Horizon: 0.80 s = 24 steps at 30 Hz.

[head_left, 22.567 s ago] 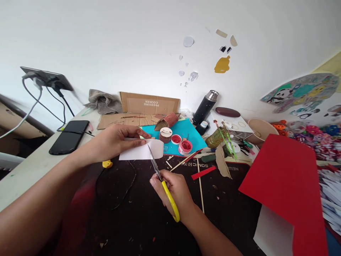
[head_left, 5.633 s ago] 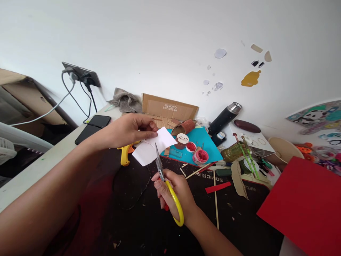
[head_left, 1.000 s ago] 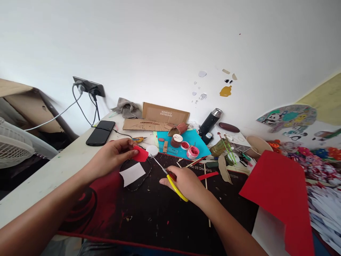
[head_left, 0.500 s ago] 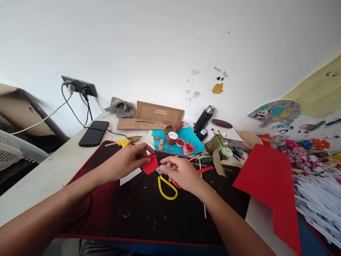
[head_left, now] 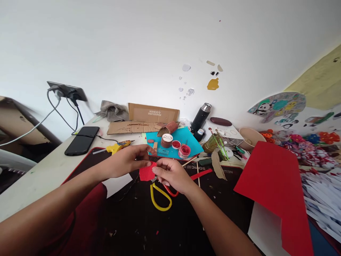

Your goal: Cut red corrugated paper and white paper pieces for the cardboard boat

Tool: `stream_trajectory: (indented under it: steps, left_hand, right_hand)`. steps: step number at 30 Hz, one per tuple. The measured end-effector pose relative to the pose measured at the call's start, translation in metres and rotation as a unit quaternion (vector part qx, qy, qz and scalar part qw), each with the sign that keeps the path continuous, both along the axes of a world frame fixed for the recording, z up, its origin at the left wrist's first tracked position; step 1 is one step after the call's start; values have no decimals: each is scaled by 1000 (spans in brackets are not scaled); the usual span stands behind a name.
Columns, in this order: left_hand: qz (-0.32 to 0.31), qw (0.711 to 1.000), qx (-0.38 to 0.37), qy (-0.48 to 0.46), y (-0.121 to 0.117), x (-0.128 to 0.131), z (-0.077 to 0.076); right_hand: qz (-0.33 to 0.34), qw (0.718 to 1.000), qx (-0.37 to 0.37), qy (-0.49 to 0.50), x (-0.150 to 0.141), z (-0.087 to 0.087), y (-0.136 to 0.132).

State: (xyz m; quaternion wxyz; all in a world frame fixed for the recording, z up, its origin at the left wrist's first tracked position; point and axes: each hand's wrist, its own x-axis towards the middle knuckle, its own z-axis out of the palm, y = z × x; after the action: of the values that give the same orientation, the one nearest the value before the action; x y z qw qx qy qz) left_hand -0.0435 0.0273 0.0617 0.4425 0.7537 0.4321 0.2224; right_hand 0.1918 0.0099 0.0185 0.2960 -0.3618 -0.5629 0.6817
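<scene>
A small piece of red ribbed paper (head_left: 146,172) is up off the dark mat, between both hands. Thumb and fingers of my left hand (head_left: 125,161) pinch its top edge. My right hand (head_left: 174,175) has its thumb and fingers closed on the right edge of the same piece. Below the right hand lie scissors with one yellow and one red handle (head_left: 165,209), their blades mostly hidden. To the left, on the mat, is a white paper scrap (head_left: 117,185). A red strip (head_left: 201,174) rests to the right of my right hand.
A yellow glue gun (head_left: 114,147) and a black phone (head_left: 82,141) are at left. Open red paint pots (head_left: 183,152) stand on a blue sheet (head_left: 195,145). Behind are cardboard (head_left: 151,113) and a black flask (head_left: 199,119). A large red sheet (head_left: 269,172) is at right.
My right hand has come up to the red ribbed paper and taken its right edge. The whole view has shifted slightly; the scissors stay on the mat.
</scene>
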Motion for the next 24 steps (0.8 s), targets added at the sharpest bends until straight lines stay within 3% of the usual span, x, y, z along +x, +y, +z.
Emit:
stream_trajectory:
  steps: [5, 9, 10, 12, 14, 17, 20, 24]
  left_hand:
    - [-48, 993, 21, 102, 19, 15, 12]
    - [-90, 993, 0, 76, 58, 23, 23]
    - [-57, 996, 34, 61, 74, 25, 24]
    - [69, 981, 148, 108, 110, 29, 22]
    - [116, 948, 224, 193, 145, 35, 12]
    - [79, 915, 256, 301, 184, 47, -12]
    - [83, 899, 258, 345, 200, 58, -35]
    - [127, 892, 253, 353, 204, 68, -51]
  right_hand:
    - [-18, 1000, 18, 18, 13, -12, 15]
    - [-63, 997, 3, 45, 23, -13, 20]
    - [-77, 996, 1, 53, 24, -13, 20]
    - [-103, 993, -3, 63, 27, -13, 20]
    - [-121, 990, -7, 68, 30, -14, 20]
    - [-137, 987, -10, 79, 32, -18, 22]
    - [-161, 982, -6, 96, 34, -21, 26]
    - [-185, 976, -6, 118, 34, -23, 29]
